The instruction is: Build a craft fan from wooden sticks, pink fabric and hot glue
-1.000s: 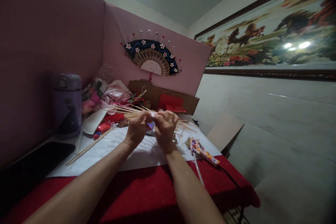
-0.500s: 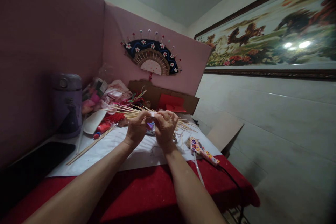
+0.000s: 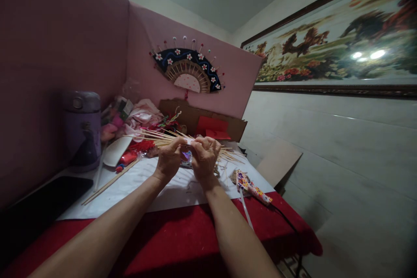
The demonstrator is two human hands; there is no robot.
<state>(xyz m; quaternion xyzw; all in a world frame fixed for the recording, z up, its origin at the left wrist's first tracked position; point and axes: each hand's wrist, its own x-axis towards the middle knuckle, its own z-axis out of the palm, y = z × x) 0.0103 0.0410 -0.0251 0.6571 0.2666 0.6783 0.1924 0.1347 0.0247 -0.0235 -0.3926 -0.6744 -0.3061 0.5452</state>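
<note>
Pink panels (image 3: pixel 224 74) close off the back and left of the red-clothed worktop (image 3: pixel 182 234); white sheet (image 3: pixel 182 193) laid on top, probably to spare the cloth, used as landmark below. Above the sheet's middle, left hand (image 3: pixel 171 156) and right hand (image 3: pixel 205 156) close together, fingers of both pinched on a small white piece (image 3: pixel 189 141) between them. Pale sticks (image 3: pixel 161 135) splay out past both hands over the sheet's far part; two-sided pinch looks meant to keep the centre steady, though the fingertips' exact hold on the sticks is too hidden to confirm. Floral glue gun (image 3: pixel 254 189) lies across the sheet's right edge, clear rod (image 3: pixel 246 210) beside it, likely parked there for right-hand reach and out of the middle. Loose sticks (image 3: pixel 112 181) sit on the sheet's left part, set aside. Purple flask (image 3: pixel 83 134) stands upright at its left end, beyond the dark flat object (image 3: pixel 61 191). Red tassels (image 3: pixel 141 147) and pink cloth (image 3: pixel 145 115) heap at its far left, seemingly pushed back for room. Decorated fan (image 3: pixel 189 54) hangs on the panel behind the sheet, in plain sight.
</note>
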